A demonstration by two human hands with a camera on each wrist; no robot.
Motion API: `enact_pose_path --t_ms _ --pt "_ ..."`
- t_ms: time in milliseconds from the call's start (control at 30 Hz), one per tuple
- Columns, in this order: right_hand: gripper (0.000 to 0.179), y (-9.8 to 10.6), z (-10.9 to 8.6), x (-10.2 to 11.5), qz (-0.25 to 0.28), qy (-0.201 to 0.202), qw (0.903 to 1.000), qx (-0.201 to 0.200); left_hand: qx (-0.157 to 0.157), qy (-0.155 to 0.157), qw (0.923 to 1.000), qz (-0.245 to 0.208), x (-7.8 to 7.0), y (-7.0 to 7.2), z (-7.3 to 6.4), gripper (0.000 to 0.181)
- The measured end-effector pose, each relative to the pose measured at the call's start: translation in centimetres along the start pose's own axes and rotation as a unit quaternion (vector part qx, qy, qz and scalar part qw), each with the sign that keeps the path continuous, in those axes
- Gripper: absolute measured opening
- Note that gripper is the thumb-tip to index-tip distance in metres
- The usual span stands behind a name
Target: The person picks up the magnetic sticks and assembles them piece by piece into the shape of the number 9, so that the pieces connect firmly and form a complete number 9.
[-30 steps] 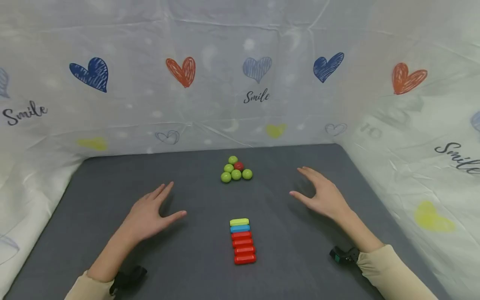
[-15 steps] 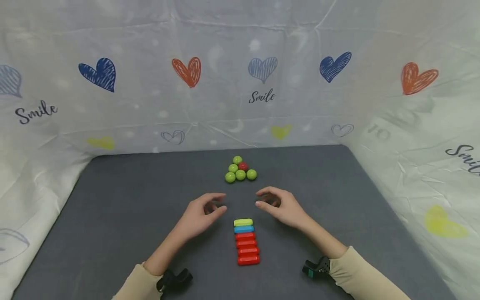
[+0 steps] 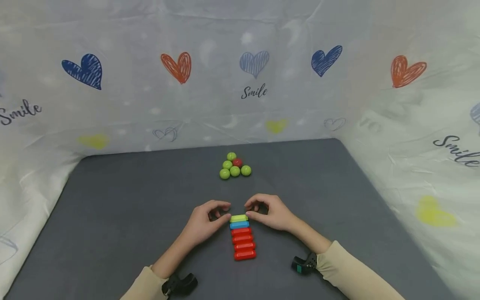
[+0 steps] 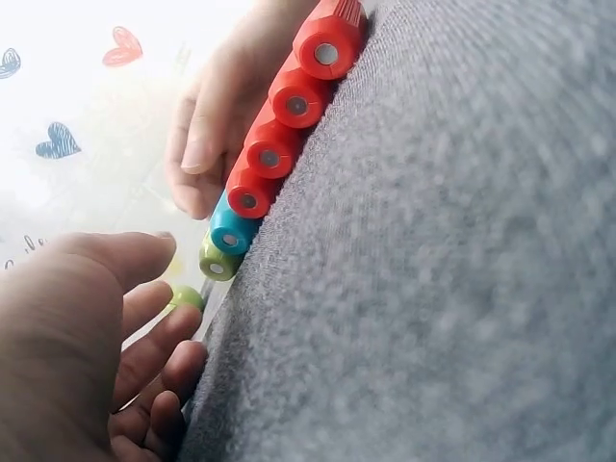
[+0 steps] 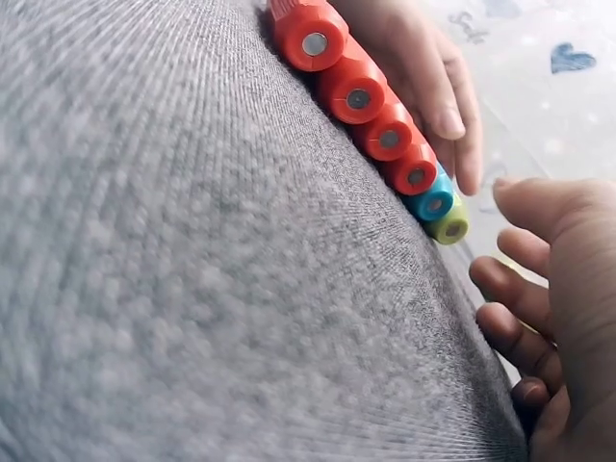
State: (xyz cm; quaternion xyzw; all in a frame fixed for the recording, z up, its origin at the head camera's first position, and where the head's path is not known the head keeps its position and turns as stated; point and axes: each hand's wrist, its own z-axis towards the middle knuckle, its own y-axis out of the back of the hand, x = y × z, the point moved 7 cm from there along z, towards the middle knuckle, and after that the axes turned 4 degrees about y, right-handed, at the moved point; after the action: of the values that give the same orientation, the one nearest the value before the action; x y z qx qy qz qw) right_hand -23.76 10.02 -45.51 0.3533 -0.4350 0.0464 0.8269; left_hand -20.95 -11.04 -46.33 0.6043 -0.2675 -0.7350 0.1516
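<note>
A column of short magnetic rods lies side by side on the table, with round metal discs in their ends. Its far end is a yellow-green rod (image 3: pixel 239 218), followed by a blue rod (image 3: pixel 239 225) and several red rods (image 3: pixel 244 246). My left hand (image 3: pixel 202 222) hovers at the left end of the yellow-green rod, fingers loosely bent. Across from it, my right hand (image 3: pixel 273 213) is at that rod's right end in a similar pose. Both wrist views show a small gap between thumb and rod, and neither hand holds anything.
Beyond the hands, several green balls (image 3: pixel 234 171) and one red ball (image 3: pixel 237 163) form a triangle on the dark grey tabletop (image 3: pixel 142 187). A white cloth (image 3: pixel 213 104) printed with hearts hangs behind and along the sides. Each wrist wears a black camera (image 3: pixel 304 264).
Both hands have come inward from wide apart to the two ends of the yellow-green rod, their fingers bending more. The rods and balls keep their arrangement; the head view has shifted slightly.
</note>
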Motion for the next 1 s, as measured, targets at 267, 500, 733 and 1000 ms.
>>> enact_pose_path --t_ms 267,500,733,1000 --pt "0.014 -0.85 -0.1 -0.21 -0.022 0.047 0.9984 0.023 -0.008 -0.003 0.9997 0.021 0.17 -0.03 -0.62 0.027" --pt "0.014 -0.53 -0.05 -0.17 -0.024 0.053 0.9982 0.015 -0.002 -0.005 0.9995 0.031 -0.04 -0.09 -0.21 0.027" --pt "0.014 -0.46 -0.17 -0.09 -0.032 0.047 0.9982 0.019 0.01 -0.009 0.9992 0.037 -0.1 -0.15 -0.17 0.028" --pt "0.016 -0.4 -0.11 -0.06 -0.04 0.043 0.9979 0.027 0.016 -0.034 0.9988 0.033 -0.31 -0.17 -0.28 0.02"
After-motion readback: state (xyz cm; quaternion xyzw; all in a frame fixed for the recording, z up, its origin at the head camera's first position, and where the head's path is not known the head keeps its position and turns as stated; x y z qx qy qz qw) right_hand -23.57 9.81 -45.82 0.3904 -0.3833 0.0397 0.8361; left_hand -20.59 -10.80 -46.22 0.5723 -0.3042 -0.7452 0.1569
